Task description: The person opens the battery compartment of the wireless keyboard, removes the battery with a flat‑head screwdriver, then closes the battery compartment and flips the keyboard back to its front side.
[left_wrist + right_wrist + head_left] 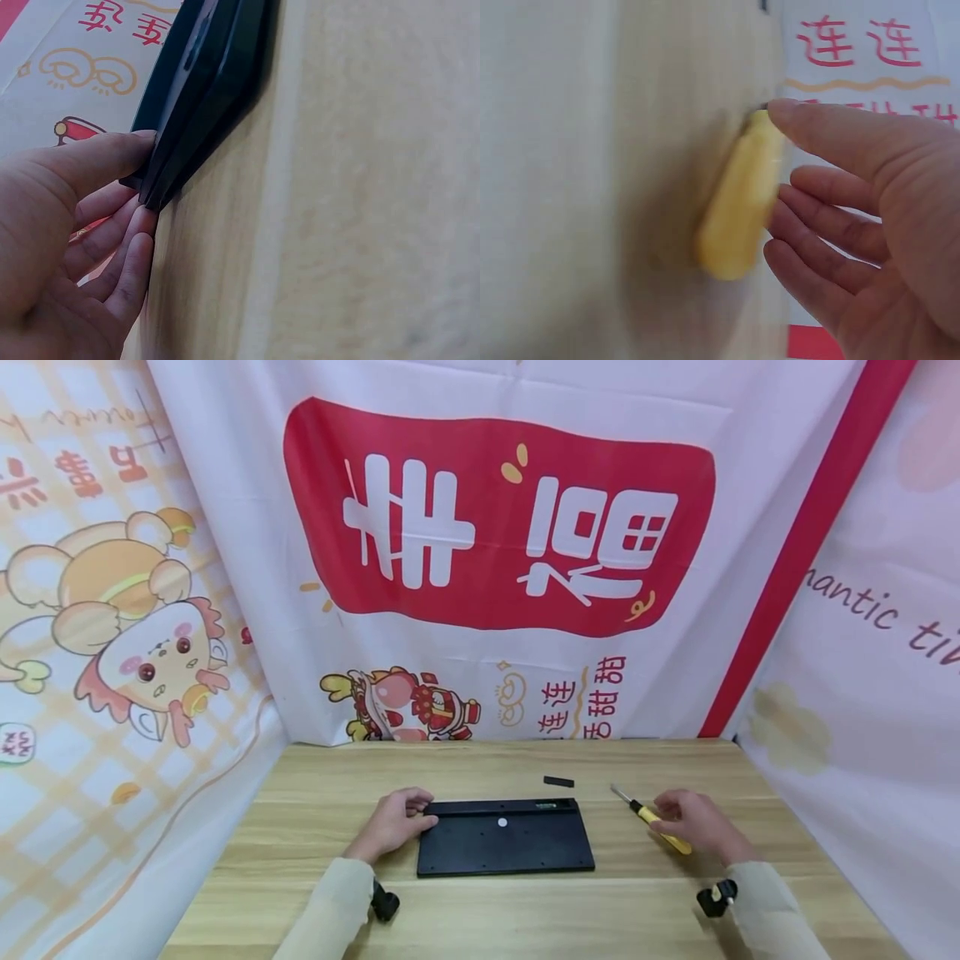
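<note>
the left forearm (326,910) and right forearm (776,910), both sleeved, extend forward and incline inward. the left hand (392,822) is set in a pinch: left thumb (101,161) extended on one side, fingers bent on the opposite side. the right hand (701,822) is positioned well apart from the left; right thumb (840,131) outstretched, fingers partly curled. whether the right hand grips cannot be determined.
</note>
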`<action>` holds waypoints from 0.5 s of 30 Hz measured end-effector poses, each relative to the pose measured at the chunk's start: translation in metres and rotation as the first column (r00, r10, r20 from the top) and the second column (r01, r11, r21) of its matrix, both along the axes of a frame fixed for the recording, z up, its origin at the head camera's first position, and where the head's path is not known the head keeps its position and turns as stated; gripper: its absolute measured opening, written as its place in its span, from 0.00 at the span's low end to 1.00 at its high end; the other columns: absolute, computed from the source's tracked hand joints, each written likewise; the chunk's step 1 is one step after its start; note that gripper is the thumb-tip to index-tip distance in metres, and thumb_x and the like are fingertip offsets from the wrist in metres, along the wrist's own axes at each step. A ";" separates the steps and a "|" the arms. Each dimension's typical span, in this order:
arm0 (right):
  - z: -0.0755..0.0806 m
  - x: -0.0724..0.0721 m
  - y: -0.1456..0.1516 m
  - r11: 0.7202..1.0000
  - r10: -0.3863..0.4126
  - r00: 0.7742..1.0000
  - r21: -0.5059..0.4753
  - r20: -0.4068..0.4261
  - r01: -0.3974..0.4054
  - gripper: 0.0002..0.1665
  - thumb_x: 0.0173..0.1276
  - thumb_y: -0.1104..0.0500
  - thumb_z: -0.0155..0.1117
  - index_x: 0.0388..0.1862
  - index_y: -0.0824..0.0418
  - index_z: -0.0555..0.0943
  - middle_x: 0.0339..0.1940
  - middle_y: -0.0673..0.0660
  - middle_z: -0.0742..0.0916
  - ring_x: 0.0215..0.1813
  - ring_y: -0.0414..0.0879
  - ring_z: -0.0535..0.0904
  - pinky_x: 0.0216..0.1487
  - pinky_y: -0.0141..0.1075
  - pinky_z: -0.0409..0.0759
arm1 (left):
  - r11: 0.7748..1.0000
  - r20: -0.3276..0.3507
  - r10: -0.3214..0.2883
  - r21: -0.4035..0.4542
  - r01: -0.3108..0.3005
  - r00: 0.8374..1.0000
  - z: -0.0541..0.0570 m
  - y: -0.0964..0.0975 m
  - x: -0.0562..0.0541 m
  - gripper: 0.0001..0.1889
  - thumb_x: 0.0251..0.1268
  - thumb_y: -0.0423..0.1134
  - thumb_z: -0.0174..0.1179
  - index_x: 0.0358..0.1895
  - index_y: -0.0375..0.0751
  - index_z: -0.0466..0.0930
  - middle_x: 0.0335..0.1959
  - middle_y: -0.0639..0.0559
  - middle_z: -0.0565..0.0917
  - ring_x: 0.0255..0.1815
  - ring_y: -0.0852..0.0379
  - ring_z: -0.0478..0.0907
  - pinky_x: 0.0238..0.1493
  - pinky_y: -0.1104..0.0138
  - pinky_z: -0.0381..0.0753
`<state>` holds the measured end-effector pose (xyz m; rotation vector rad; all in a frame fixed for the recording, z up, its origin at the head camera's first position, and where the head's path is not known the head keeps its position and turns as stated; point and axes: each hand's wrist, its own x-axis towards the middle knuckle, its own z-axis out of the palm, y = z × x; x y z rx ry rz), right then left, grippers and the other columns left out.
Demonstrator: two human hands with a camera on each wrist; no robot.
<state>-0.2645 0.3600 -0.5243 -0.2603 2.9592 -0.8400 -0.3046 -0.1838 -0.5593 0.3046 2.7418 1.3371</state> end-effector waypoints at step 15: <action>-0.016 -0.008 -0.014 0.997 0.020 0.991 0.072 -0.133 -0.011 0.11 0.66 0.58 0.76 0.29 0.58 0.82 0.25 0.49 0.81 0.30 0.41 0.73 0.32 0.32 0.72 | 1.000 -0.002 -0.006 -0.007 0.006 1.000 -0.001 -0.003 0.000 0.18 0.68 0.42 0.73 0.58 0.44 0.86 0.55 0.50 0.88 0.57 0.53 0.85 0.64 0.52 0.86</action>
